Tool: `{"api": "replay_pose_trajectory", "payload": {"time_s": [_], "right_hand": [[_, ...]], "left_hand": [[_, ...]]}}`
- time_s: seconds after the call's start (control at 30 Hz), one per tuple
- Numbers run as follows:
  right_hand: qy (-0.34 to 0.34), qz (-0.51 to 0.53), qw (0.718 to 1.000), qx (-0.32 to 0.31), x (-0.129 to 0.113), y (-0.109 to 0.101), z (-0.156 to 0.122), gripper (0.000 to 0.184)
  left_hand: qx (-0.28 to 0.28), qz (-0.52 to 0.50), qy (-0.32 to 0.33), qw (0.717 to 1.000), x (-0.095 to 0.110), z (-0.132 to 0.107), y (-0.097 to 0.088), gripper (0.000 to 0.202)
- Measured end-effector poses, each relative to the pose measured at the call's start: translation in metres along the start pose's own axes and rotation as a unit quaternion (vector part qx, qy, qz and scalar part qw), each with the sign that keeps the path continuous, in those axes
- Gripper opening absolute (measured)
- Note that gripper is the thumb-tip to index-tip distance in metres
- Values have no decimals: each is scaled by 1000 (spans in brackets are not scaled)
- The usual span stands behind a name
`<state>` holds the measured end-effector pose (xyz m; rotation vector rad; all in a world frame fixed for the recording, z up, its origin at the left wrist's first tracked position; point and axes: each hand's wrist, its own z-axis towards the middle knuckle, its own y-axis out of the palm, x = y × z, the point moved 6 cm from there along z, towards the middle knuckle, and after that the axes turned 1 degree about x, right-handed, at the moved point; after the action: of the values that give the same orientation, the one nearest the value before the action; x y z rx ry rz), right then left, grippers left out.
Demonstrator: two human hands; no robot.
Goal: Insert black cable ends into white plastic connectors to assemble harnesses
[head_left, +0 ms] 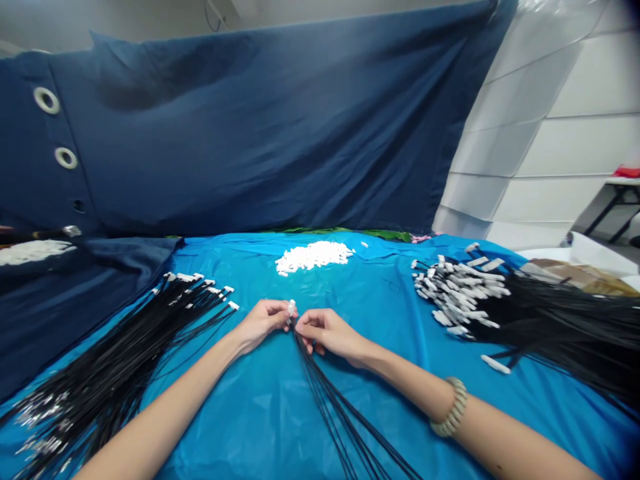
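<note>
A fanned pile of black cables with white connectors [125,347] is laid on a bright blue plastic sheet [240,413]. A slim bundle of black cables [330,400] is pinched centrally by the closed fingers of the left hand [263,323] and right hand [330,333], its white tip pointing up and away, its long axis slanting toward the lower right. A second black-and-white cable pile [525,313] lies rightward.

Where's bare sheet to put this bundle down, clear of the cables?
Bare blue sheet lies beyond your right hand, below the white pieces, and runs right to the right cable heap. Crowded: the left cable fan and the heap itself.
</note>
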<state>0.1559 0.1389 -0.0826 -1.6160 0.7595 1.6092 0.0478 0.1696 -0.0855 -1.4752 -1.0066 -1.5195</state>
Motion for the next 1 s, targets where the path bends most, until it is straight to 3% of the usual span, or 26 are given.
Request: {"api": "replay_pose_trajectory", "payload": {"time_s": [0.23, 0.43, 0.57, 0.7, 0.83, 0.9, 1.0], "right_hand": [[-37, -59, 997, 43, -5, -10, -1, 17], [16, -13, 998, 54, -4, -9, -8, 23], [11, 118, 992, 35, -14, -5, -15, 23], [-38, 283, 955, 80, -32, -12, -25, 16], [-80, 305, 945, 92, -48, -13, -33, 17], [-99, 277, 946, 133, -51, -20, -33, 19], [-147, 230, 926, 261, -56, -48, -33, 29]], "left_hand": [[-11, -1, -20, 1000, -4, 0, 1, 24], [-1, -34, -25, 999, -7, 0, 1, 21], [7, -71, -23, 997, -7, 0, 1, 21], [38, -103, -41, 993, -10, 0, -1, 21], [58, -138, -61, 987, -13, 0, 0, 20], [49, -148, -67, 985, -14, -1, 3, 21], [37, -151, -73, 985, -17, -1, 7, 23]]}}
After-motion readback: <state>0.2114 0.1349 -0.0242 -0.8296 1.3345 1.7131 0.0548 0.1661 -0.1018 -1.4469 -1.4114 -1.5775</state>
